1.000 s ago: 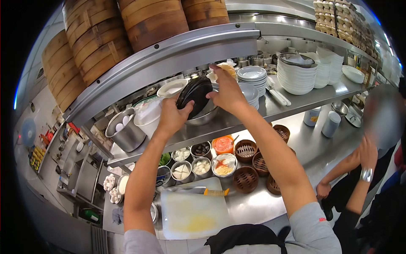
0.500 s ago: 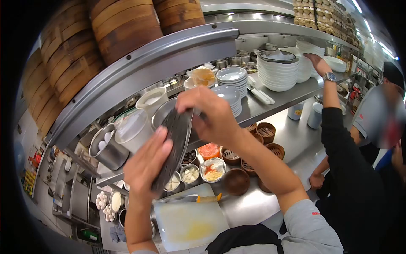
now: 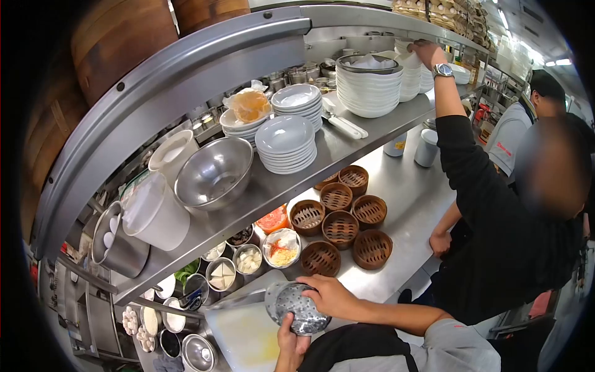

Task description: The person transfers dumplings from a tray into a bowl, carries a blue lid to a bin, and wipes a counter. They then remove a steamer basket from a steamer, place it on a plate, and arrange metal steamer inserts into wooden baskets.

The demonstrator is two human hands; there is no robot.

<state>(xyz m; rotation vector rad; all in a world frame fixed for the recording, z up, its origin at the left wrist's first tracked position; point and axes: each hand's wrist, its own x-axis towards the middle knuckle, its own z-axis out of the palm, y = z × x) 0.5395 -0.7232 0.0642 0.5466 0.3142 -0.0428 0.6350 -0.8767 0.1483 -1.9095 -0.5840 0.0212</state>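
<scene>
Your right hand (image 3: 331,297) pinches the far right side of the speckled dish (image 3: 300,313), and your left hand (image 3: 292,341) closes on its near edge, thumb up against the rim. You hold it tilted in front of your apron (image 3: 347,350), above the right part of the cutting board (image 3: 238,335); whether a second dish nests behind it, I cannot tell. To handle it well, support its weight from beneath with the left fingers, pinch only the rim with the right, and hold it clear of the nearest steamer basket (image 3: 320,259). I can see no mark on the dish. The red lettering on your grey sleeve (image 3: 455,344) is too small to read, as is the label on the canister (image 3: 395,147) and the red writing on the co-worker's pale shirt (image 3: 509,133).
</scene>
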